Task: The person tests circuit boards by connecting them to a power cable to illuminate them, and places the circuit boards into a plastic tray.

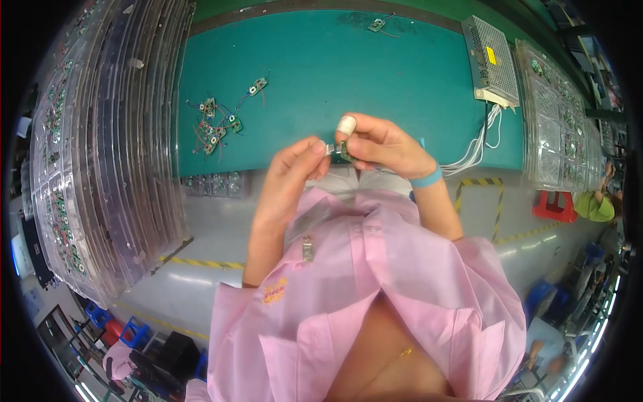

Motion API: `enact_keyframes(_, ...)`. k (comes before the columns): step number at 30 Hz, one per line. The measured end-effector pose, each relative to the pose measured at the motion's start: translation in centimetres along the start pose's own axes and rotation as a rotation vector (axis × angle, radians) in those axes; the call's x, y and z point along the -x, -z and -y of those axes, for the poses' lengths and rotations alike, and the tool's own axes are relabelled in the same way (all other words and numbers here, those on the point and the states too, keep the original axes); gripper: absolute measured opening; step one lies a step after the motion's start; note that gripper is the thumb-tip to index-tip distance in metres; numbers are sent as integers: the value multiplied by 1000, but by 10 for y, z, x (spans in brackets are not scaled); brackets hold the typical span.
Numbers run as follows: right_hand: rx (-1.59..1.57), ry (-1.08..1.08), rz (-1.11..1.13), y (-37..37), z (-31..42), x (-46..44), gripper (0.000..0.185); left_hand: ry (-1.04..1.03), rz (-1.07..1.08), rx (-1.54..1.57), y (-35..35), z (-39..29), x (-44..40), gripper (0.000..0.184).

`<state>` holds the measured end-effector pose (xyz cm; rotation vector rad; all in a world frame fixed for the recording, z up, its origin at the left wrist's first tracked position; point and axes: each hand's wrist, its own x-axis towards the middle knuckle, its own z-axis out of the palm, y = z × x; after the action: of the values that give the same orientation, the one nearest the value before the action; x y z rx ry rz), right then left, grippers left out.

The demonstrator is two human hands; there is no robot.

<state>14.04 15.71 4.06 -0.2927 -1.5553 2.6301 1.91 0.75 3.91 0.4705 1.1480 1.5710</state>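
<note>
Just in front of the table's near edge, my left hand [301,161] pinches a small white plug with a metal tip [329,149] between thumb and forefinger. Facing it, my right hand [385,144] grips a small green circuit board [345,151] by thumb and fingers. White tape [346,125] wraps one right fingertip, and a blue band [426,177] circles that wrist. Plug and board are very close together; whether they touch, I cannot tell. A loose cluster of wired circuit boards [213,130] lies on the green table mat [321,74], left of my hands.
Tall stacks of clear plastic trays [120,134] flank the left side, with more trays [562,127] at right. A metal power supply [491,60] with white cables [472,151] stands at the right edge. Single boards lie at upper left [256,87] and the far edge [377,25].
</note>
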Motion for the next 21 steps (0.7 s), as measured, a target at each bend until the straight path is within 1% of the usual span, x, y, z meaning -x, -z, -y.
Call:
enact_keyframes(2,55,1,23,-1,0,-2,13,1,12,-10,1,0,2,22)
enact_keyframes(8,50,8,40,-1,-4,-6,11,-6,29,-66,7,1,3,23)
enact_keyframes(13,109,-67,85,3,-3,-9,12,-4,65,-70,14,3,1,21)
enact_keyframes(17,140,-175,211,3,7,-13,11,42,143,-7,20,6,2,18)
enact_keyframes(19,156,-150,184,3,4,-14,12,39,136,22,20,8,3,18)
enact_keyframes(21,204,-101,139,3,2,-16,18,15,121,87,19,11,3,16)
